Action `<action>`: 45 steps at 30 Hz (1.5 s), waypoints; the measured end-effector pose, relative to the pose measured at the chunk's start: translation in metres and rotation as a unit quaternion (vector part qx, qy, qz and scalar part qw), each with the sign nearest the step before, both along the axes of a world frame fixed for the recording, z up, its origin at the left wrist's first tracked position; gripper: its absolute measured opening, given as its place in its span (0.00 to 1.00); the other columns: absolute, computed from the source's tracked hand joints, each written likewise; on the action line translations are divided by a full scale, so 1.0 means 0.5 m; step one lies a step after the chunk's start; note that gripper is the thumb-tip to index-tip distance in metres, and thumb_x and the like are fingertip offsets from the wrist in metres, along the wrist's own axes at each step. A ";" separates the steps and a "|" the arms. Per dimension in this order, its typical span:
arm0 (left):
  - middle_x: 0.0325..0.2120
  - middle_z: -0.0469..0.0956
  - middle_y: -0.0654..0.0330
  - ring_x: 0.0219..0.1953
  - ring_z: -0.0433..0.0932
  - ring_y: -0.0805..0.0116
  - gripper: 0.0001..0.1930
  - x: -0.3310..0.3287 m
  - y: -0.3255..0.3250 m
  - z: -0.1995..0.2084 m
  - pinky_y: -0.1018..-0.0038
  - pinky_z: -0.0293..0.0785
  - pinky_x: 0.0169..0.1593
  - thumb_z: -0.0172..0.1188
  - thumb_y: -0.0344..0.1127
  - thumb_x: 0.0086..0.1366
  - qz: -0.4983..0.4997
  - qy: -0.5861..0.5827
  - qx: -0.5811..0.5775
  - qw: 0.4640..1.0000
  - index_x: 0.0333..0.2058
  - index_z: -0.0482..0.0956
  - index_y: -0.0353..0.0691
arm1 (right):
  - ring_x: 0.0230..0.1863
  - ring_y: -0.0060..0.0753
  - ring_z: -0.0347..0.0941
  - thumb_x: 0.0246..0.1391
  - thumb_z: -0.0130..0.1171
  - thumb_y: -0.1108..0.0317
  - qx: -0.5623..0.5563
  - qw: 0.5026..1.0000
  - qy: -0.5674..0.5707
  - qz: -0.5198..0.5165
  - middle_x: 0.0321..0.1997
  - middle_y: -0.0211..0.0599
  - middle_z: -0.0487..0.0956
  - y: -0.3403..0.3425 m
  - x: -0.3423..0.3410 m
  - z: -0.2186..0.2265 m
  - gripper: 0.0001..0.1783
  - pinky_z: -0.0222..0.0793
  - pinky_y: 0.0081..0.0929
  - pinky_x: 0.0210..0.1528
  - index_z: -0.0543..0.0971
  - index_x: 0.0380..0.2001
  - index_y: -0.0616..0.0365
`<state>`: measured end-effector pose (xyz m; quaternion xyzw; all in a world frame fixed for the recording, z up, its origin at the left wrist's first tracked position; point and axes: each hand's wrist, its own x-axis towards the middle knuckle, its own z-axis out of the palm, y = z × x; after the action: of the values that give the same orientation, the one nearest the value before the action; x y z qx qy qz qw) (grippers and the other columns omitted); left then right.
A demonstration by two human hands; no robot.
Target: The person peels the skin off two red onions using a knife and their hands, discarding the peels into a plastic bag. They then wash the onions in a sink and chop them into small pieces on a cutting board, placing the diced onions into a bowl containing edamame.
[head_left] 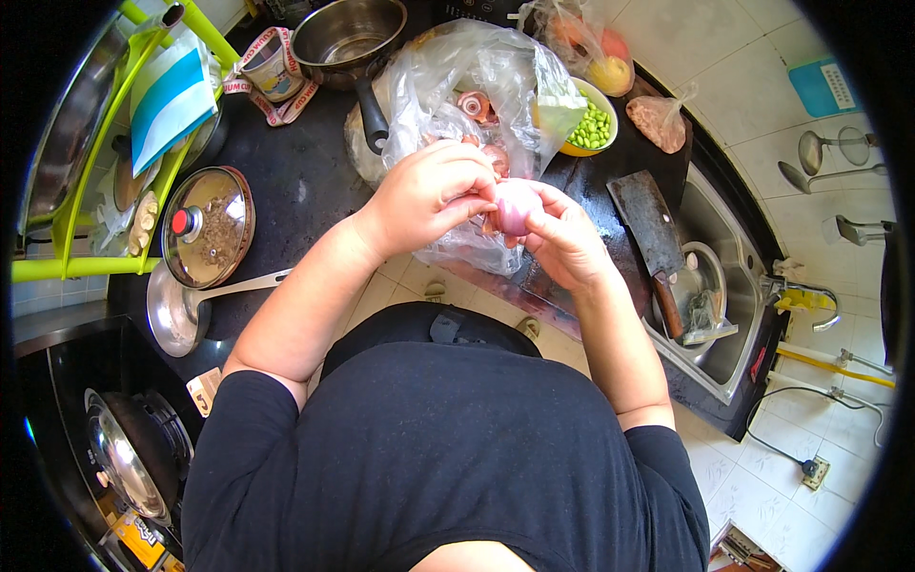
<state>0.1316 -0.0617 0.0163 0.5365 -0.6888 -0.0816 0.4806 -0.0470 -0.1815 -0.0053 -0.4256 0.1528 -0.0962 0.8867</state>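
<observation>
Item: red onion (516, 205), held above the worktop (295, 181) edge at frame centre, over a clear plastic bag (477, 86). Surface looks pale pink and smooth; peeling judged well advanced, loose skin scraps still at its lower side. Left hand (429, 191), at 9 o'clock of the onion, grip closed on it, fingertips picking. Right hand (567, 238), at 4 o'clock, grip closed, cradling it. More onions remain in the bag at 12 o'clock. Cleaver (653, 243) at 3 o'clock, unused; bowl of green beans (593, 124) at 1 o'clock.

Bright even daylight, sharp centre, strong fisheye bending and black rim.
</observation>
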 end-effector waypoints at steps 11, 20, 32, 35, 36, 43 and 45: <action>0.29 0.73 0.58 0.34 0.72 0.63 0.06 0.016 0.016 -0.038 0.72 0.68 0.40 0.61 0.24 0.52 0.079 0.093 -0.008 0.992 0.28 0.72 0.36 | 0.45 0.39 0.74 0.56 0.48 0.56 0.163 0.986 -0.019 -0.029 0.49 0.47 0.75 -0.017 0.005 -0.005 0.27 0.72 0.24 0.36 0.68 0.51 0.68; 0.29 0.75 0.59 0.33 0.75 0.66 0.06 -0.009 -0.008 -0.020 0.73 0.71 0.38 0.63 0.23 0.51 0.043 0.068 -0.013 0.997 0.30 0.79 0.37 | 0.41 0.36 0.75 0.54 0.53 0.59 0.051 0.998 -0.041 -0.007 0.44 0.42 0.76 -0.006 0.011 -0.019 0.25 0.70 0.24 0.34 0.67 0.50 0.64; 0.28 0.74 0.59 0.34 0.72 0.59 0.06 -0.001 -0.014 -0.010 0.69 0.69 0.39 0.62 0.30 0.50 -0.015 -0.004 0.025 1.000 0.27 0.74 0.39 | 0.39 0.31 0.76 0.56 0.56 0.62 -0.043 0.999 0.000 -0.018 0.42 0.39 0.76 0.012 0.002 -0.001 0.22 0.70 0.25 0.36 0.68 0.50 0.63; 0.30 0.74 0.59 0.35 0.72 0.58 0.07 -0.003 -0.013 -0.010 0.67 0.69 0.40 0.61 0.30 0.51 -0.002 -0.044 0.018 0.999 0.28 0.73 0.39 | 0.39 0.33 0.76 0.56 0.56 0.63 -0.024 0.999 0.002 -0.022 0.42 0.39 0.77 0.012 0.001 0.002 0.22 0.70 0.25 0.36 0.68 0.50 0.63; 0.30 0.73 0.58 0.35 0.72 0.57 0.07 -0.005 -0.013 -0.011 0.67 0.69 0.40 0.61 0.30 0.51 0.010 -0.056 0.006 0.998 0.28 0.73 0.39 | 0.39 0.33 0.76 0.56 0.55 0.62 -0.008 1.000 -0.001 -0.021 0.42 0.40 0.77 0.012 0.002 0.002 0.21 0.71 0.25 0.35 0.69 0.49 0.64; 0.30 0.71 0.56 0.35 0.71 0.54 0.09 -0.018 -0.008 -0.019 0.66 0.68 0.41 0.61 0.26 0.49 0.052 -0.086 -0.055 0.993 0.28 0.70 0.39 | 0.40 0.37 0.76 0.58 0.51 0.59 0.064 0.997 -0.034 0.002 0.41 0.41 0.77 0.015 0.012 -0.004 0.22 0.71 0.23 0.32 0.69 0.49 0.65; 0.29 0.71 0.56 0.34 0.71 0.54 0.10 -0.020 -0.007 -0.017 0.66 0.68 0.41 0.62 0.24 0.48 0.046 -0.076 -0.061 0.994 0.27 0.70 0.39 | 0.40 0.37 0.76 0.59 0.50 0.58 0.093 0.995 -0.028 -0.007 0.41 0.41 0.77 0.010 0.012 -0.016 0.22 0.72 0.23 0.32 0.69 0.49 0.65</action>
<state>0.1218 -0.0652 0.0080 0.5420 -0.7016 0.0234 0.4620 -0.0411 -0.1766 -0.0133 -0.3369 0.1389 -0.0997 0.9259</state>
